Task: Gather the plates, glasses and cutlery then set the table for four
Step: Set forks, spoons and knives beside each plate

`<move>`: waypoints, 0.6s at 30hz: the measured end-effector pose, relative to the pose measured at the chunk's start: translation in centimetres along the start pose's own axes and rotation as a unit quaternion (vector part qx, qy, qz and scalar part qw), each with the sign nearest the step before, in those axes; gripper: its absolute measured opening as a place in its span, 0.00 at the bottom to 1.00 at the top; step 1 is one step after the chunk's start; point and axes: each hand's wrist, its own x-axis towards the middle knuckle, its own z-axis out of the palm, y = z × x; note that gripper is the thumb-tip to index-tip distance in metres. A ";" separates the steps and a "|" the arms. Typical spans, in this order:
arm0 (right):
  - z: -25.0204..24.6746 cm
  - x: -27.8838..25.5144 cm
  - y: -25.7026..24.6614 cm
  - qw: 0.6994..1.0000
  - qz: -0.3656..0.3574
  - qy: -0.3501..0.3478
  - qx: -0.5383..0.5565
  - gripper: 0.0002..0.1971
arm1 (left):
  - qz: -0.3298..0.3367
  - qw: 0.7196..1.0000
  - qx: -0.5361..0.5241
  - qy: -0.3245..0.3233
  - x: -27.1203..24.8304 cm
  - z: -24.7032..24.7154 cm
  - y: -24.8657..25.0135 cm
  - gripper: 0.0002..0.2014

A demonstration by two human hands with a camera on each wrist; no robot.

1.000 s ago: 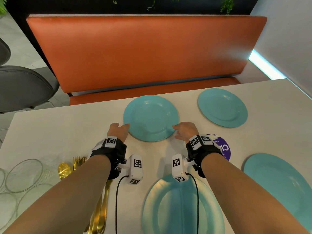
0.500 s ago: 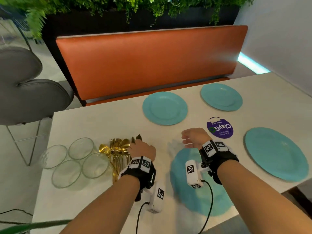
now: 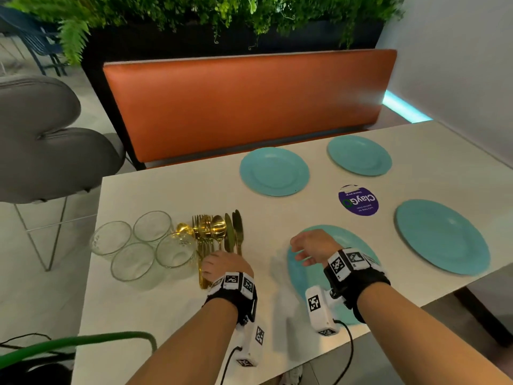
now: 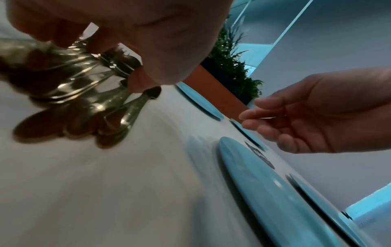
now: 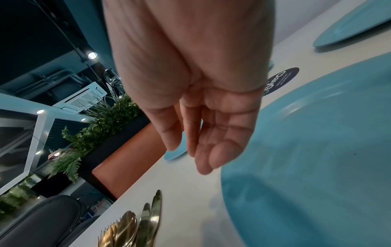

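Several teal plates lie on the white table (image 3: 172, 307): two at the far side (image 3: 274, 171) (image 3: 359, 155), one at the near right (image 3: 441, 236), and one near the front edge (image 3: 351, 240). A pile of gold cutlery (image 3: 219, 232) lies left of that front plate, beside several clear glasses (image 3: 152, 225). My left hand (image 3: 222, 266) covers the handle ends. In the left wrist view its fingers and thumb curl around the cutlery (image 4: 88, 93). My right hand (image 3: 309, 247) hovers over the front plate (image 5: 317, 150), fingers relaxed and empty (image 5: 203, 137).
A round purple sticker (image 3: 358, 200) sits between the plates. An orange bench (image 3: 244, 107) runs along the far side, with a planter (image 3: 194, 12) behind it. A grey chair (image 3: 41, 140) stands at the left end. A wall closes the right side.
Both hands drew back from the far-left plate. The left hand moved left onto the cutlery handles. The right hand now hangs over the front plate. The head view pulled back.
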 end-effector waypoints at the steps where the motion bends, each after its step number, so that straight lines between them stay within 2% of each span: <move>1: 0.1 -0.1 -0.2 1.000 0.003 -0.004 -0.007 0.03 | -0.009 1.000 -0.001 0.002 0.0 0.1 -0.2 0.21; 9: 0.5 -0.3 -0.9 0.998 0.016 -0.026 -0.058 0.04 | -0.056 0.998 -0.006 -0.008 0.8 0.1 -0.7 0.23; 14: 1.0 -0.6 0.1 0.998 0.013 -0.015 -0.054 0.14 | -0.027 0.997 0.071 0.003 1.7 0.7 -1.1 0.26; 18: 1.3 -0.7 1.2 0.998 0.020 -0.010 -0.053 0.16 | 0.010 0.995 0.095 -0.018 2.8 0.8 -1.4 0.22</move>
